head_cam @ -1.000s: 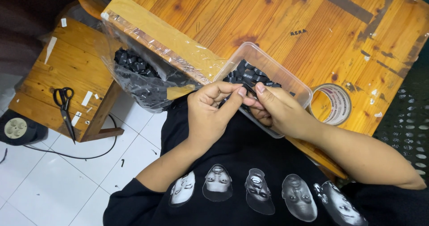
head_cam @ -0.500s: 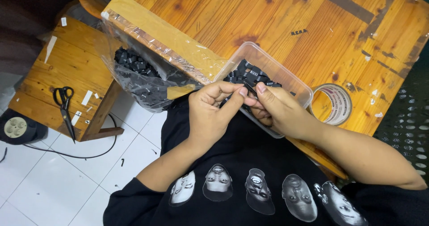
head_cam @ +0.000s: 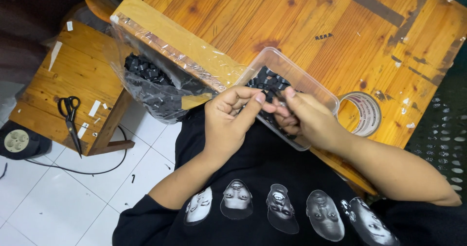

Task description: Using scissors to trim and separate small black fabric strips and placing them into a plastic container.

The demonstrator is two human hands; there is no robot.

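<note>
A clear plastic container [head_cam: 311, 83] with several small black parts [head_cam: 267, 80] sits at the near edge of the wooden table [head_cam: 292, 22]. Both hands meet over its near end. My left hand [head_cam: 231, 122] has its fingers curled, with thumb and forefinger pinched toward the right hand. My right hand [head_cam: 309, 119] pinches back, and a small black part [head_cam: 273, 104] sits between the fingertips of both hands. Most of that part is hidden by the fingers.
A clear plastic bag [head_cam: 151, 83] of more black parts hangs off the table's left corner. A roll of tape [head_cam: 362, 113] lies right of the container. Scissors [head_cam: 70, 117] lie on a low wooden stool [head_cam: 63, 71]; a round socket [head_cam: 14, 141] and cable lie on the white tiles.
Almost nothing differs; the fingertips of both hands have shifted slightly while staying pinched together over the container.
</note>
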